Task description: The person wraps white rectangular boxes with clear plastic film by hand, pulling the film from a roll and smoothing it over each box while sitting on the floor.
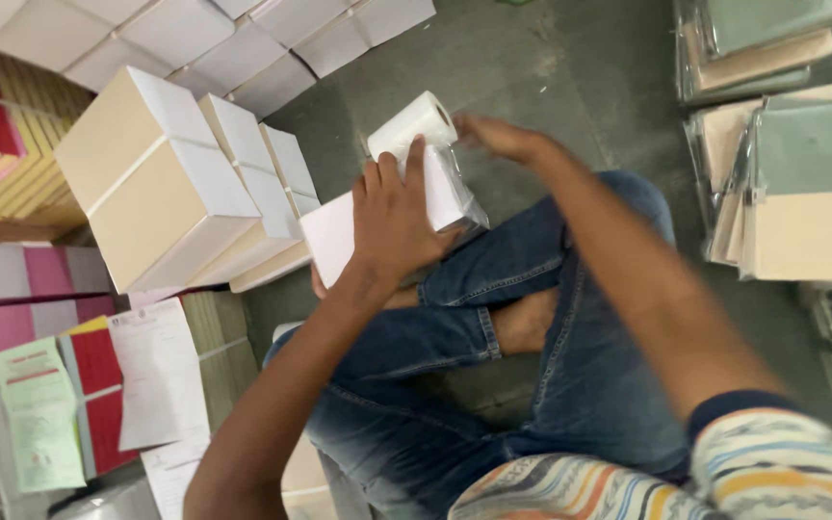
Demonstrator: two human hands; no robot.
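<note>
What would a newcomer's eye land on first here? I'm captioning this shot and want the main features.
At centre, the left hand presses on a white stack in clear plastic wrap, while the right hand reaches past a white roll on top. Tan paper bundles with white bands lean at the left, and wrapped green and cream packs lie at the right.

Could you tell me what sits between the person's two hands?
In the head view, a white paper roll in clear plastic wrap sits between the left hand and right hand.
</note>
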